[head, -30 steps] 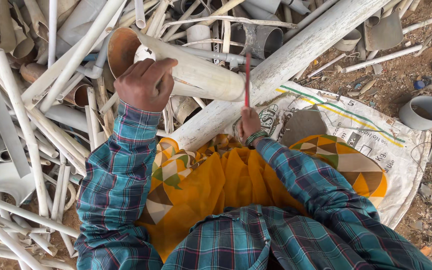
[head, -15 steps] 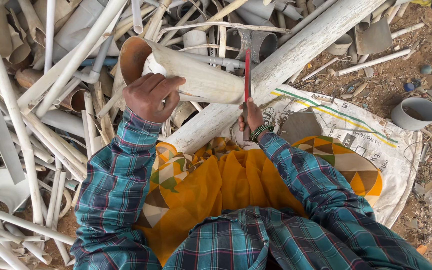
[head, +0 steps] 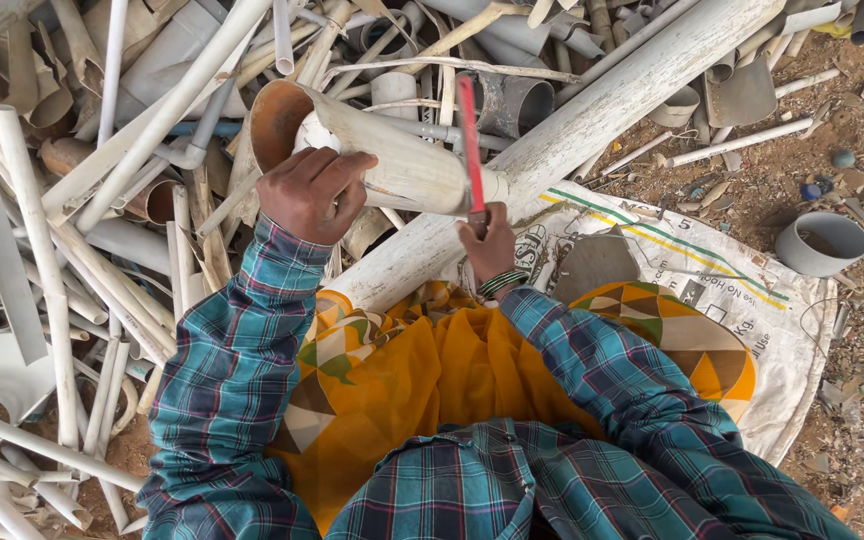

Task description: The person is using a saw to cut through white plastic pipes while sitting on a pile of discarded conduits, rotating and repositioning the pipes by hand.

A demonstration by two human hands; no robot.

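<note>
The left hand (head: 310, 193) was clenched over the upper side of a short, wide cream pipe piece (head: 392, 160), gripping it near its open, rust-stained mouth. That pipe piece lay nearly level, its open end pointing up and to the left, its far end reaching toward the right hand (head: 492, 240). It rested across a long thick white pipe (head: 592, 120) that ran diagonally from the person's lap to the upper right.

The right hand was closed around the lower end of a red-handled tool (head: 469, 140), which stood almost upright with its top raised above the heap. The tool's shaft crossed in front of the pipe piece's far end, just beside it; whether it touched the pipe could not be told from this angle, and the tool's head was too blurred to make out. Green bangles (head: 500, 284) showed at the right wrist.

So the pipe piece sat between the two hands, held at one end by the left and met at the other by the tool in the right. Both arms wore teal plaid sleeves (head: 232, 370), and yellow patterned cloth (head: 422, 390) covered the lap. A heap of scrap white pipes (head: 72, 250) lay to the left, a white printed sack (head: 712, 290) on the ground to the right, and a grey pipe ring (head: 821, 243) stood on the dirt beyond it.
</note>
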